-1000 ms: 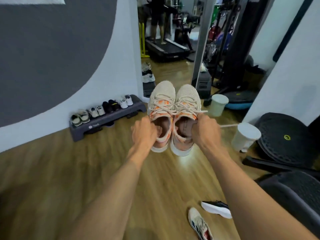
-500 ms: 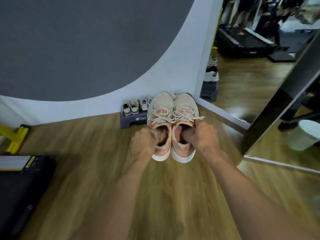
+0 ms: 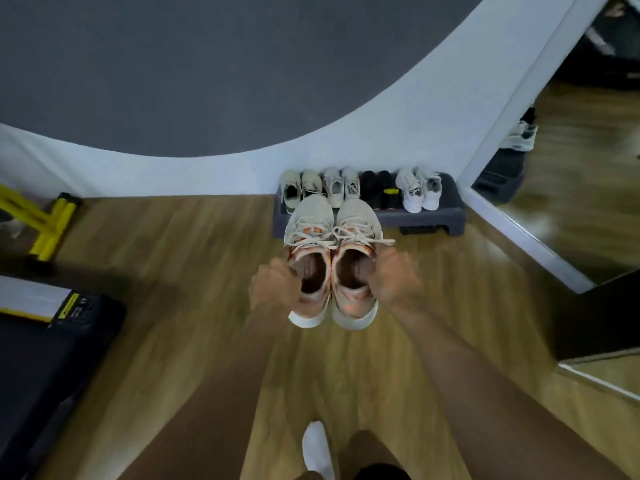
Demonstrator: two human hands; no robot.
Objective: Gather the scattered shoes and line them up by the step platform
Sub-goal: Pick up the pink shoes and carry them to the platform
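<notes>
I hold a pair of beige and orange sneakers side by side in the air, toes pointing away. My left hand (image 3: pixel 273 287) grips the left sneaker (image 3: pixel 310 244) at its collar. My right hand (image 3: pixel 394 278) grips the right sneaker (image 3: pixel 356 237) the same way. Just beyond the toes lies the grey step platform (image 3: pixel 443 216) against the white wall. Several shoes stand in a row on it: a beige pair (image 3: pixel 299 187), a white pair (image 3: pixel 341 183), a black pair (image 3: pixel 379 188) and another white pair (image 3: pixel 420 188).
A mirror panel (image 3: pixel 571 174) leans along the right, with its white frame reaching the floor. A black treadmill base (image 3: pixel 52 358) fills the lower left. A yellow bar frame (image 3: pixel 48 223) lies at the left wall. My white-socked foot (image 3: pixel 317 448) shows at the bottom.
The view has swung left and closed in on the step platform. The sneakers stay held in both hands, and the whole row of shoes on the platform now shows.
</notes>
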